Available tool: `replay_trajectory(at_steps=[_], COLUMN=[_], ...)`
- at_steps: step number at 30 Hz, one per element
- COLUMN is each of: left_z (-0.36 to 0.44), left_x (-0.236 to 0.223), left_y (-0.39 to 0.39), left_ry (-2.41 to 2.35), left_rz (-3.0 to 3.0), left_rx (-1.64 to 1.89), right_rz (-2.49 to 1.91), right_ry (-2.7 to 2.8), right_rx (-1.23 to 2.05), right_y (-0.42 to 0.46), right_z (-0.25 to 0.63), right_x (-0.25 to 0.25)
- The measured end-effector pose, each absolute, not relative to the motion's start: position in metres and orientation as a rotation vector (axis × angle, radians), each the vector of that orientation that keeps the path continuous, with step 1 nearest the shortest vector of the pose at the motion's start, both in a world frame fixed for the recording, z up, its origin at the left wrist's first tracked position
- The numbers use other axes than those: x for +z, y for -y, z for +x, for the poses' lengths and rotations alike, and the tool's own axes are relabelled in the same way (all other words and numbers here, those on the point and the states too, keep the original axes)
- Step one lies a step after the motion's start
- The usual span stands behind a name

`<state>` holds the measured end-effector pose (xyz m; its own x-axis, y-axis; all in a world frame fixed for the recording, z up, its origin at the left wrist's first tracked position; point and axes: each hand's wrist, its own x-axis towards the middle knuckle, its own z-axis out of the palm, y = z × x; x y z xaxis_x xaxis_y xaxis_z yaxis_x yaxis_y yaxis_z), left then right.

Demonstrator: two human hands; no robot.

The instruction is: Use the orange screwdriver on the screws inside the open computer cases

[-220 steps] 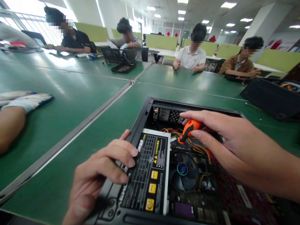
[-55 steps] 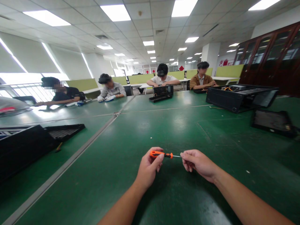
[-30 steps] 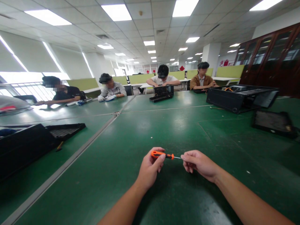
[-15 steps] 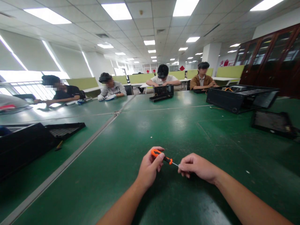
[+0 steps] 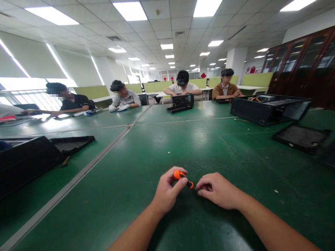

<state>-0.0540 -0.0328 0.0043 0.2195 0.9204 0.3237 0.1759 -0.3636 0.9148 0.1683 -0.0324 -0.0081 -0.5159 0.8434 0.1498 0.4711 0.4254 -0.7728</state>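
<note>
Green surface (image 5: pixel 125 195), with a screwdriver (image 5: pixel 179 175) above its near centre. The left hand (image 5: pixel 166 191) has its fingers wrapped round the handle; those of the right hand (image 5: pixel 220 191) bunch at the shaft (image 5: pixel 194 188), hold unclear. Steadying the handle should best control the shaft.

Left hand (image 5: pixel 166 193) closed around an orange-and-black screwdriver (image 5: pixel 180 175), held tilted above the table (image 5: pixel 125 202), toward its near edge. Right hand (image 5: pixel 220 191) has fingertips at the screwdriver's metal end; grip cannot be confirmed. Open black computer case (image 5: pixel 250 111) toward the far right corner, black panel (image 5: pixel 300 136) nearer the right edge. Four people (image 5: pixel 188 89) seated along the far edge.
</note>
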Motion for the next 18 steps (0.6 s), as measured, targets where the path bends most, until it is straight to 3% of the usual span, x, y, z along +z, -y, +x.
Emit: replay_trajectory(at_steps=[11, 15, 18], left_z=[-0.043, -0.035, -0.004], left_x=[0.015, 0.04, 0.07], left_y=[0.049, 0.041, 0.036], left_ry=[-0.778, -0.852, -1.01], left_rz=[1.674, 1.602, 1.947], left_rx=[1.175, 1.314, 1.15], right_rz=[-0.969, -1.018, -0.87], right_ry=[1.981, 1.863, 1.861], right_rx=[0.94, 1.023, 1.216], right_y=[0.077, 0.127, 0.158], right_z=[0.157, 0.173, 0.2], right_x=[0.031, 0.038, 0.014])
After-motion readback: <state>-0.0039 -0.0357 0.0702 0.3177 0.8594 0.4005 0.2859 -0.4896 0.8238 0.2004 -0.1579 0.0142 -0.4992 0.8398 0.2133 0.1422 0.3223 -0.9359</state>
